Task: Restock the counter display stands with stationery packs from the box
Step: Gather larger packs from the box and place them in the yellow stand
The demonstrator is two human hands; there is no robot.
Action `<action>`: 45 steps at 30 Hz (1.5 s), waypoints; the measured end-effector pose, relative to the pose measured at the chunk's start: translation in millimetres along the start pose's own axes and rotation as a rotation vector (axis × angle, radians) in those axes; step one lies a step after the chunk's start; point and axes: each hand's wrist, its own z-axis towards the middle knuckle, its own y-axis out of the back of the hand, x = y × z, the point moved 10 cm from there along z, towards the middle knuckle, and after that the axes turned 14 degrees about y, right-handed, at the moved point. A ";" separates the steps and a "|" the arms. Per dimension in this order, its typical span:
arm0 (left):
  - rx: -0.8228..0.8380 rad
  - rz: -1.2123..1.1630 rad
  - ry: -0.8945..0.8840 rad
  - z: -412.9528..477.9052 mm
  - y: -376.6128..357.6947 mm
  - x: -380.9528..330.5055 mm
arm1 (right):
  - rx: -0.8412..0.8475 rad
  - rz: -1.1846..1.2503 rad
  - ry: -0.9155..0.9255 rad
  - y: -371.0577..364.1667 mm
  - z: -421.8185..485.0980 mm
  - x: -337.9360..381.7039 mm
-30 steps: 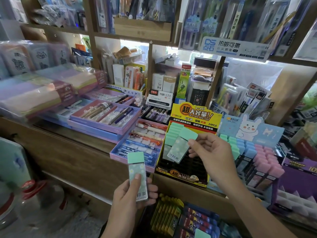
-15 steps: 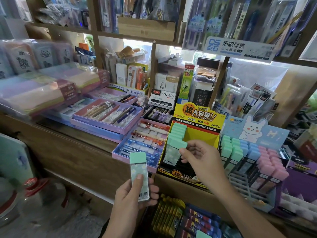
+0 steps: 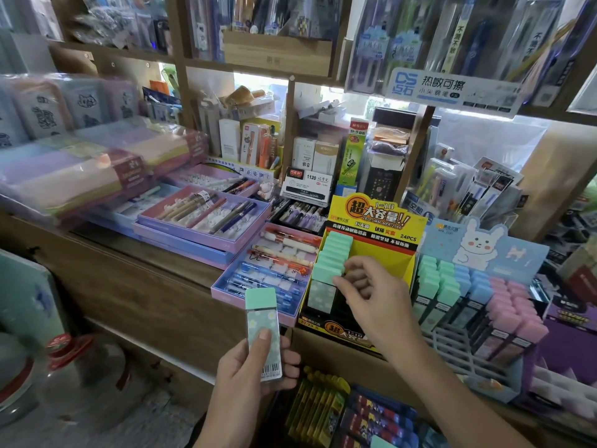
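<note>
1. Pack [image 3: 262, 331] at lower centre stands upright, long axis vertical, mint cap up, gripped by left hand [image 3: 248, 373].
2. Right hand [image 3: 371, 295] rests loosely curled on the yellow stand's [image 3: 371, 218] front pack [image 3: 323, 286]; whether it pinches the pack is unclear.

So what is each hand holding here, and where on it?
Left hand grips a green pack by its lower, barcode end, thumb on the front. Right hand touches the front pack in the yellow stand; grip unclear.

Pastel pen trays [image 3: 206, 221] are lying on the wooden bench [image 3: 106, 279], left of the grips. Wrapped pastel cases [image 3: 80, 169] are stacking farther left. Hanging pen packs [image 3: 387, 43] are crowding the shelves above.
</note>
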 end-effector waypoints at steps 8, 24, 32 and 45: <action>0.019 0.016 -0.011 -0.6 -3.1 -1.3 | -0.017 0.010 0.027 1.6 -0.1 2.3; 0.032 0.169 -0.160 -19.5 -22.7 -18.8 | 0.008 0.272 -0.221 12.6 -64.9 -13.9; 0.015 0.246 -0.198 -22.9 -25.1 -19.5 | 0.341 0.314 -0.510 23.1 -150.6 -47.5; 0.058 0.547 -0.239 -16.4 -57.7 -48.2 | 0.594 0.290 -0.707 35.9 -214.0 -102.9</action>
